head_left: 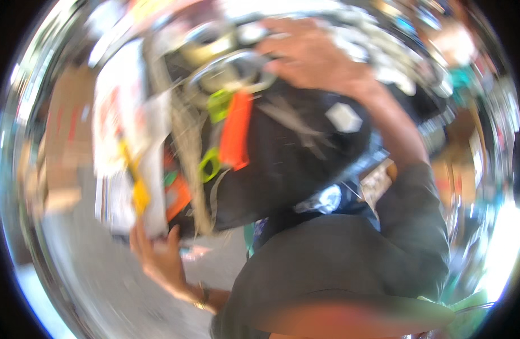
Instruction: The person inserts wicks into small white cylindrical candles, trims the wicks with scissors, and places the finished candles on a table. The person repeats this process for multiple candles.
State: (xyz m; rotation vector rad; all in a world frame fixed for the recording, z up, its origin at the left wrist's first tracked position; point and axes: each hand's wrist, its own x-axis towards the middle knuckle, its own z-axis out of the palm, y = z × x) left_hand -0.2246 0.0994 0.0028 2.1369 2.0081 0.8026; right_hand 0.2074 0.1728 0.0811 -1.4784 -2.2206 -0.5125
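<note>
The left hand (161, 257) gripped the lower edge of a black bag (288, 152); the right hand (311, 56) clutched its top by a metal ring (229, 70). Papers (127, 130) left of the bag might slip out, loosely pinned.

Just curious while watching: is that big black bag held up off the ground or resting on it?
Held up: the left hand grips under the black bag, the right hand on top.

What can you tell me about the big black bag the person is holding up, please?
The black bag looks like soft, dark fabric, bulky and rounded, blurred by motion. An orange strip and lime-green clips sit on its left side, a pale patch on its right. The right hand grips its top; the left hand supports it from below.
</note>
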